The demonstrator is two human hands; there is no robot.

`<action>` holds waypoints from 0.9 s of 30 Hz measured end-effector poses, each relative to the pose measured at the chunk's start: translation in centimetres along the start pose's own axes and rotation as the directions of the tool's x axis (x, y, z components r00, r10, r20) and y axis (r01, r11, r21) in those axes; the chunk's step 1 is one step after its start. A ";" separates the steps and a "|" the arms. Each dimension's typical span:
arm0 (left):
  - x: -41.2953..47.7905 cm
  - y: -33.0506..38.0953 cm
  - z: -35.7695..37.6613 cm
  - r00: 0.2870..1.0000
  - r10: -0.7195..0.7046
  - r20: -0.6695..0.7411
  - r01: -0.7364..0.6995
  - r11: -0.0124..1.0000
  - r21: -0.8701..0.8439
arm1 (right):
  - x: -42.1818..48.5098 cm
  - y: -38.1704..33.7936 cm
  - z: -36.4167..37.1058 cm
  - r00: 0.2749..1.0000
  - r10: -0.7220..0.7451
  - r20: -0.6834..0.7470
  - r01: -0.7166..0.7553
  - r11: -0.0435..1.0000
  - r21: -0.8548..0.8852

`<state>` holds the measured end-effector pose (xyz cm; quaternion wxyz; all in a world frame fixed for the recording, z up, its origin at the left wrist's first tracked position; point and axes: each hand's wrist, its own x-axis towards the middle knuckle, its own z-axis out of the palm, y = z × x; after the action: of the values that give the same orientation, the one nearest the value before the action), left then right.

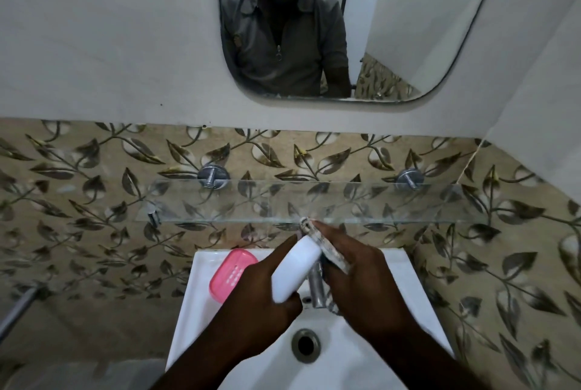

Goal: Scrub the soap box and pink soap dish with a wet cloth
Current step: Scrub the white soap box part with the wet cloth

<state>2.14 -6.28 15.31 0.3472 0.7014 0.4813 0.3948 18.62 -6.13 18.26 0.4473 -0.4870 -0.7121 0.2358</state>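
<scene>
My left hand [264,298] grips a white soap box [295,267] and holds it tilted above the sink. Against the box's upper right side my right hand [358,276] presses a patterned cloth [327,248], fingers wrapped over it. The cloth runs from the box's top end down under my right palm. A pink soap dish [231,273] lies on the sink's back left ledge, just left of my left hand and untouched.
A white sink [408,295] with a round drain [305,344] lies below my hands. A metal tap [316,290] stands between them. A glass shelf [220,201] on chrome brackets juts out just above. A mirror [408,27] hangs on the wall.
</scene>
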 end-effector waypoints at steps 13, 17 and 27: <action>-0.3 -0.7 0.6 0.995 -0.068 -0.067 0.063 0.995 -0.081 | -0.8 0.1 -0.5 0.968 0.227 0.111 -0.250 0.801 0.544; -0.2 -1.4 0.5 0.993 -0.117 -0.006 0.116 0.986 -0.121 | -1.0 -0.2 -0.8 0.977 0.198 0.078 -0.209 0.815 0.541; 0.1 -1.0 -0.3 0.984 -0.145 0.106 0.169 0.947 -0.274 | -0.4 0.8 -1.7 0.976 0.120 0.184 -0.190 0.881 0.433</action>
<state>1.54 -5.85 14.62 0.4937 0.6204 0.4593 0.4005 20.48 -6.34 18.30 0.4714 -0.4072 -0.6292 0.4648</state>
